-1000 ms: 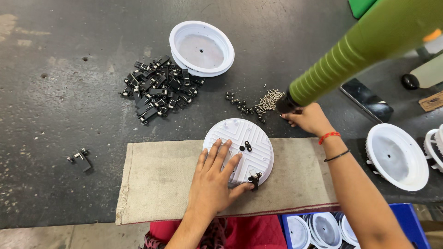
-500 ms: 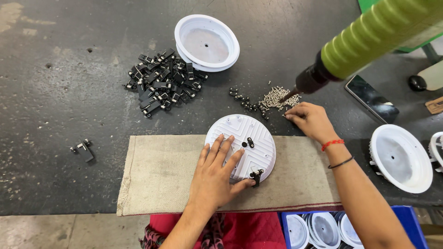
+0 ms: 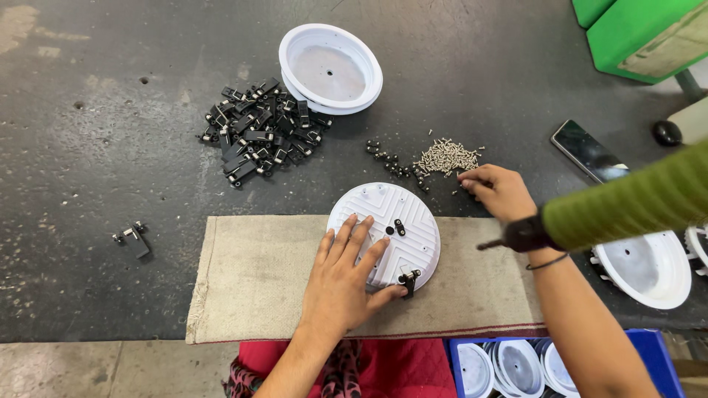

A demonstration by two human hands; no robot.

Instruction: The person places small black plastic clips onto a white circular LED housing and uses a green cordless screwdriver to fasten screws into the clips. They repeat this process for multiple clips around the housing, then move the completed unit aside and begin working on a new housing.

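I see two hands in frame. My left hand (image 3: pixel 345 284) lies flat, fingers spread, on the white round plate (image 3: pixel 391 228), which sits at centre frame on the upper edge of the one beige cloth mat (image 3: pixel 258 284). The palm presses down; nothing is gripped. The thumb tip sits just beside a black clip (image 3: pixel 408 278) mounted at the plate's lower rim. A second, smaller black fitting (image 3: pixel 399 226) sits near the plate's middle hole.

My right hand (image 3: pixel 498 191), right of centre, reaches to the pile of silver screws (image 3: pixel 446 156); its fingertips are pinched together at the pile's lower right edge. Whether a screw is between them I cannot tell. The screws are too many and too small to count.

A green cylindrical tool (image 3: pixel 634 203) with a dark tip crosses the right wrist area from the right edge.

Counts elsewhere:
- One heap of black clips (image 3: pixel 254 136), upper left of centre, too tangled to count.
- One short row of small dark fasteners (image 3: pixel 391 162) between the heap and the screws.
- One stray clip (image 3: pixel 133 237) at the left, well apart.
- One white round housing (image 3: pixel 330 68) at top centre, open side up; one more (image 3: pixel 649 269) at the right edge.
- One phone (image 3: pixel 586 151), upper right.
- One blue bin (image 3: pixel 649 354) at lower right, with at least three white housings in it.
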